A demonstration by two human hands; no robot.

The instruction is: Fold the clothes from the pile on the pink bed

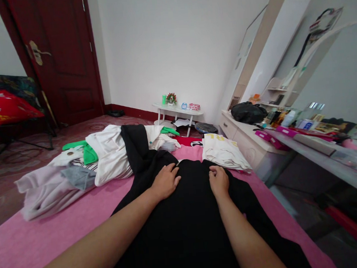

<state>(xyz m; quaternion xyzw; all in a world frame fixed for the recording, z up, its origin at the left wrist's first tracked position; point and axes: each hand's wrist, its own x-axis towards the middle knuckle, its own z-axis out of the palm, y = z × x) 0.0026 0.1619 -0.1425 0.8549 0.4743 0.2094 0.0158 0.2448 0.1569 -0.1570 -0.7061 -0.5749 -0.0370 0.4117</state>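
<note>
A black garment (192,224) is spread over the pink bed cover (34,242) in front of me. My left hand (165,181) lies flat on its upper edge with the fingers stretched out. My right hand (219,181) rests on the same edge a little to the right, its fingers curled and pinching the black cloth. A pile of white, green, grey and black clothes (105,155) lies just beyond my left hand. A folded white shirt (224,151) sits just past my right hand.
A white low table (176,110) with small items stands by the far wall. A dresser (244,138) with a black bag (248,112) and a cluttered glass shelf (324,154) run along the right. A dark red door (59,57) and a chair with a red bag (1,108) are at the left.
</note>
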